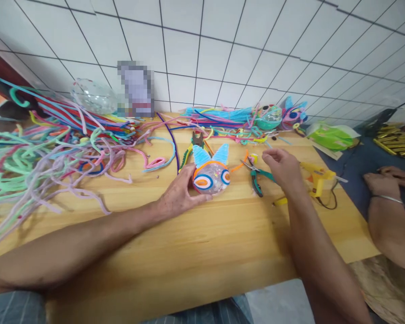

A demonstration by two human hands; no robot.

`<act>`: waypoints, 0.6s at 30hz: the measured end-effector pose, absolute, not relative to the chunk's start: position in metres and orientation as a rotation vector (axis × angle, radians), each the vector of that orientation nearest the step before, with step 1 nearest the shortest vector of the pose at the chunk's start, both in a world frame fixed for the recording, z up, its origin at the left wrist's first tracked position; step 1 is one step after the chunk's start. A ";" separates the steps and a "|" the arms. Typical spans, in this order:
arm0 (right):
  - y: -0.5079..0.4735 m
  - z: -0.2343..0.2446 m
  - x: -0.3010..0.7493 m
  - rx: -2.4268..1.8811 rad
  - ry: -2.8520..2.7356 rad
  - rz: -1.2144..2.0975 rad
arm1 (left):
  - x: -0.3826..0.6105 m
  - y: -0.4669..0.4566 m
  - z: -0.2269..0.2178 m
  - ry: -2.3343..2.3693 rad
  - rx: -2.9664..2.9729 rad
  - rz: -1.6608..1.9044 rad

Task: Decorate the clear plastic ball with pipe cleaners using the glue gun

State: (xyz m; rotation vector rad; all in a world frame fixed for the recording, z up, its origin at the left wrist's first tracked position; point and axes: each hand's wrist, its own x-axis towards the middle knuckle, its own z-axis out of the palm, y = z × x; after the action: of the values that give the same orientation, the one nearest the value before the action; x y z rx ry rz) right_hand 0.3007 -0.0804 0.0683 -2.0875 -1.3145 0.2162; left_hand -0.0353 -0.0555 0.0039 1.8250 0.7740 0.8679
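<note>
Left hand (178,195): grip clenched round decorated ball (211,178); ball rests mid-surface (202,252), ears up.
Right hand (281,167): fingers pinched just above pliers (256,179); whether anything is held, cannot tell.
Advice: brace ball firmly against surface; avoid crushing ears.

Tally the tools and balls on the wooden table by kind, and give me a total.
decorated balls: 3, one held by the left hand
plain clear ball: 1
pliers: 2, one pair by the right hand
glue gun: 1
Total: 7
</note>
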 end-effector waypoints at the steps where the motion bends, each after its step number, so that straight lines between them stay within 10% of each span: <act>1: -0.075 0.069 0.311 -2.234 -1.347 0.205 | -0.035 -0.055 0.003 0.771 1.830 0.890; 18: -0.054 0.047 0.331 -2.197 -1.234 0.144 | -0.034 -0.058 0.006 0.823 1.812 0.964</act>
State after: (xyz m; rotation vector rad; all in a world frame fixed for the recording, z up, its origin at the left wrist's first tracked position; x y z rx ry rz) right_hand 0.3310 -0.0543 0.0474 -2.1969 -1.2343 0.1443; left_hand -0.0345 -0.0579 0.0062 1.8118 0.8227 0.9641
